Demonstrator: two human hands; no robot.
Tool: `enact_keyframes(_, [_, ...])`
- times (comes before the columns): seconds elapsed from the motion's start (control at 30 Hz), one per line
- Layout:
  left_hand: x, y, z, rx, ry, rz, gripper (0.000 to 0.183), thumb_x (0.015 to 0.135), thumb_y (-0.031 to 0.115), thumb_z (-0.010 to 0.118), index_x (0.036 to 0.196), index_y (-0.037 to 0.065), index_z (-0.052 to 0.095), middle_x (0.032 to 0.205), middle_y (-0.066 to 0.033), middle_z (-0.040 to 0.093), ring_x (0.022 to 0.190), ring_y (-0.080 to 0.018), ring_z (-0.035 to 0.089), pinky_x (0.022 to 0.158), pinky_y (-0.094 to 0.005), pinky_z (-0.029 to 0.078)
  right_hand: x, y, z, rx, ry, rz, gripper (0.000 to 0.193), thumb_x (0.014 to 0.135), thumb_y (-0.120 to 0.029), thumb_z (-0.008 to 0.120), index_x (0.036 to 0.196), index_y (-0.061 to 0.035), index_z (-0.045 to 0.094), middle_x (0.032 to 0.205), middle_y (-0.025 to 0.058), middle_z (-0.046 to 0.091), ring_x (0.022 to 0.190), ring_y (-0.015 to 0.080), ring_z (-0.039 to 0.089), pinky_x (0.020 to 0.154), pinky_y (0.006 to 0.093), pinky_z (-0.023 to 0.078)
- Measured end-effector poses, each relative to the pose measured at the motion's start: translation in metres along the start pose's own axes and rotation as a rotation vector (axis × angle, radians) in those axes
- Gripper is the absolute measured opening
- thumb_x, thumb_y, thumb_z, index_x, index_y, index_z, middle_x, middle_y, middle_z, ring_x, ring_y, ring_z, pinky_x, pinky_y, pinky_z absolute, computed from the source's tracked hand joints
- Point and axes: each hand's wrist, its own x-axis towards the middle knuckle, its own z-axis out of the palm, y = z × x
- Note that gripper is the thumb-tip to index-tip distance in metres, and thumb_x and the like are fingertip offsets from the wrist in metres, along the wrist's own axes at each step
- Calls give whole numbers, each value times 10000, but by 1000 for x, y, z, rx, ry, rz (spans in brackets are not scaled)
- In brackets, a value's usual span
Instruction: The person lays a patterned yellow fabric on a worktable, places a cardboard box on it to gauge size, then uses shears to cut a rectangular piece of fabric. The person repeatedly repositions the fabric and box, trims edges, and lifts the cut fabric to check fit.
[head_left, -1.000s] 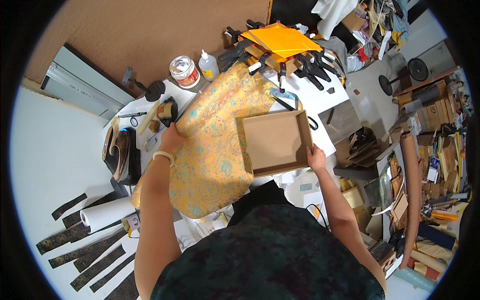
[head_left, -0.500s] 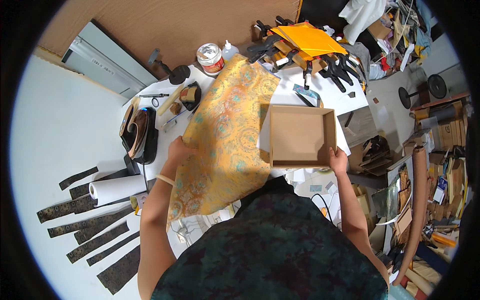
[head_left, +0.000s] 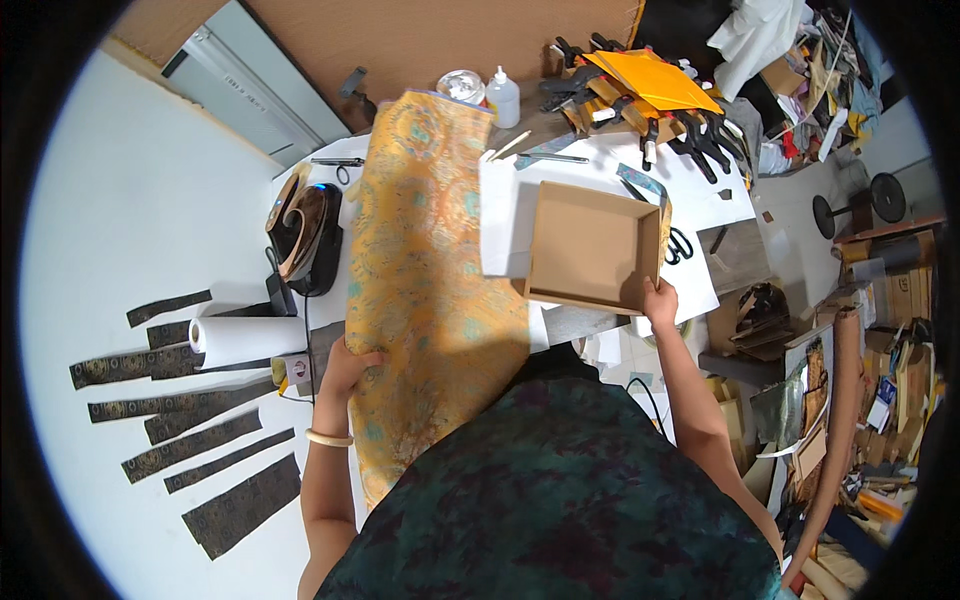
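With my left hand (head_left: 354,366) I pinch the left edge of a large gold patterned fabric sheet (head_left: 430,270), thumb on top and fingers hidden behind. The sheet spreads over the white table and hangs down past its front edge toward my body. My right hand (head_left: 660,303) grips the near right corner of an open, shallow brown cardboard box (head_left: 592,245), slightly tilted. Its inside holds nothing. Black-handled scissors (head_left: 679,246) lie just right of the box, beside a narrow patterned strip (head_left: 640,180).
A clothes iron (head_left: 305,235) stands on the left, above a white roll (head_left: 250,343) and several dark patterned strips (head_left: 245,505). At the back are a squeeze bottle (head_left: 503,100), a jar (head_left: 461,86), and many black clamps around a yellow board (head_left: 655,80).
My left hand has drawn the fabric sheet nearer and turned it more upright in view. The box has shifted left and tilted in my right hand, uncovering the scissors.
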Motion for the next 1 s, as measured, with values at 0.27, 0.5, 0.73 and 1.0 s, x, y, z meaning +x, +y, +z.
enact_keyframes(0.27, [-78,32,-43,-171,123,63,550,688,23,802,1211,-32,643,1098,-116,723,950,-232,692,853,-353,552,18,-26,61,61,-61,59,412,980,-370,608,1125,-3,727,1013,253,732,975,432,696,866,459,531])
enact_keyframes(0.5, [-152,86,-54,-437,281,496,584,742,-26,723,1309,-37,582,1224,-129,699,1082,-245,685,953,-367,545,-11,-45,39,25,224,-399,508,933,-246,669,1315,52,516,1268,275,577,1176,444,550,1038,495,418])
enact_keyframes(0.73, [-146,119,-9,-714,420,943,667,798,12,719,1412,-19,461,1294,-140,620,1154,-272,633,995,-402,528,-112,-154,15,553,-887,-432,479,981,-245,681,1406,-73,540,1360,97,580,1279,203,520,1040,343,455])
enact_keyframes(1.0, [-111,107,110,-998,337,946,609,847,106,677,1406,-7,463,1325,-126,598,1227,-283,587,1075,-442,476,-63,-159,-36,522,-936,-430,626,960,-348,715,1454,-26,502,1403,116,570,1273,215,543,1109,341,395])
